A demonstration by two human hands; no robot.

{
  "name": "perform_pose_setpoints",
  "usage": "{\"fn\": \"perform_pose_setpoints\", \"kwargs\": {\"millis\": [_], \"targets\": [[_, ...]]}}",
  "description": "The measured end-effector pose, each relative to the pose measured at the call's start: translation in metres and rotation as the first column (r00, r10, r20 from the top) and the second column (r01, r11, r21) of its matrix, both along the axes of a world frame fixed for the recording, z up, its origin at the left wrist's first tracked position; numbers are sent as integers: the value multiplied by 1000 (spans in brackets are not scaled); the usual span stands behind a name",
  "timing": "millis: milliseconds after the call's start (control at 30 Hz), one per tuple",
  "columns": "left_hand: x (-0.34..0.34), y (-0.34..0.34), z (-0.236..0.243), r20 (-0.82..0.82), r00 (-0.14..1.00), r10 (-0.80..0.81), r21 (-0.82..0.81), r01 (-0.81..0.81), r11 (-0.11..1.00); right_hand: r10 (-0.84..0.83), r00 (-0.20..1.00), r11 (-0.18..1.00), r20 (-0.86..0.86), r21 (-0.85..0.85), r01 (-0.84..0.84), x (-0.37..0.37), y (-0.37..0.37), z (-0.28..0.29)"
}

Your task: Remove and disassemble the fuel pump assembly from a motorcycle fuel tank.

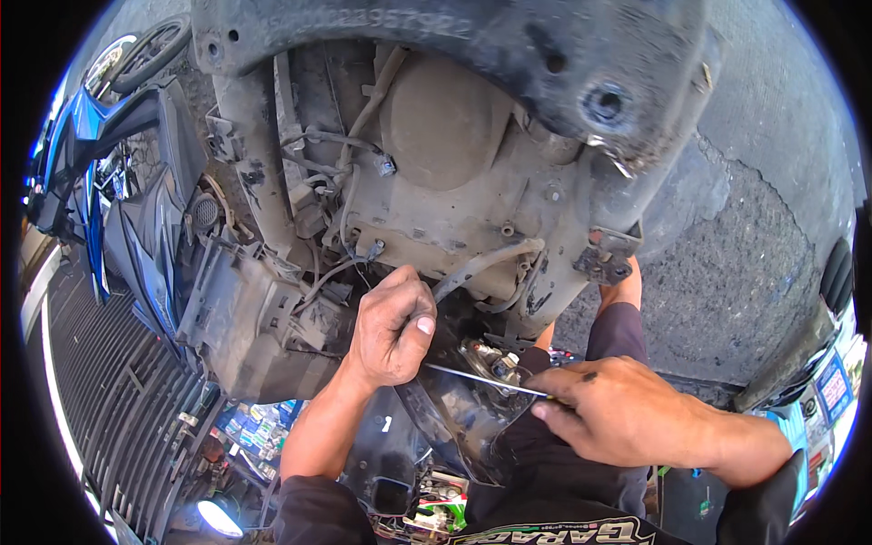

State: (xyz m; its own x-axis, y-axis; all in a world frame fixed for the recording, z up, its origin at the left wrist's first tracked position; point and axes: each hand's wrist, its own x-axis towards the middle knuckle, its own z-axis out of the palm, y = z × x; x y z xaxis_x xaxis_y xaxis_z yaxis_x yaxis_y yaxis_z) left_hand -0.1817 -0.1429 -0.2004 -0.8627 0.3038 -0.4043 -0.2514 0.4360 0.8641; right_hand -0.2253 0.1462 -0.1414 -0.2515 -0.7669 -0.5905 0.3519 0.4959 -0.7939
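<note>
In the middle, my left hand point(395, 327) is closed in a fist against the dusty underside of a stripped scooter body point(436, 218). What it grips is hidden, though a thin dark wire point(365, 272) runs down to it. To its right, my right hand point(627, 409) is closed round a screwdriver point(481, 377), of which only the slim metal shaft shows. This shaft points left, its far end close below my left fist. Just above the shaft sits a dirty metal fitting point(495, 359). A grey hose point(486, 263) curves above my left hand.
Loose wires end in a connector point(386, 165) above my hands. A grey box-shaped housing point(250, 313) is at the left, near a blue and black motorcycle point(150, 218). A metal grating point(109, 381) lies lower left. Rough pavement point(736, 263) stretches to the right.
</note>
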Motion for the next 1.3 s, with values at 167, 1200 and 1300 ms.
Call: {"fn": "perform_pose_setpoints", "kwargs": {"millis": [167, 1200, 1300], "targets": [[16, -14, 4, 25, 988, 150, -23, -150, 988, -265, 950, 956, 164, 173, 237, 40, 6, -8], [243, -11, -113, 254, 21, 967, -348, -931, 112, -14, 886, 999, -464, 22, 27, 107, -78, 69], [252, 2, -104, 354, -1, 935, -77, -997, 28, 82, 870, 997, -487, 27, -79, 108, -75, 85]]}}
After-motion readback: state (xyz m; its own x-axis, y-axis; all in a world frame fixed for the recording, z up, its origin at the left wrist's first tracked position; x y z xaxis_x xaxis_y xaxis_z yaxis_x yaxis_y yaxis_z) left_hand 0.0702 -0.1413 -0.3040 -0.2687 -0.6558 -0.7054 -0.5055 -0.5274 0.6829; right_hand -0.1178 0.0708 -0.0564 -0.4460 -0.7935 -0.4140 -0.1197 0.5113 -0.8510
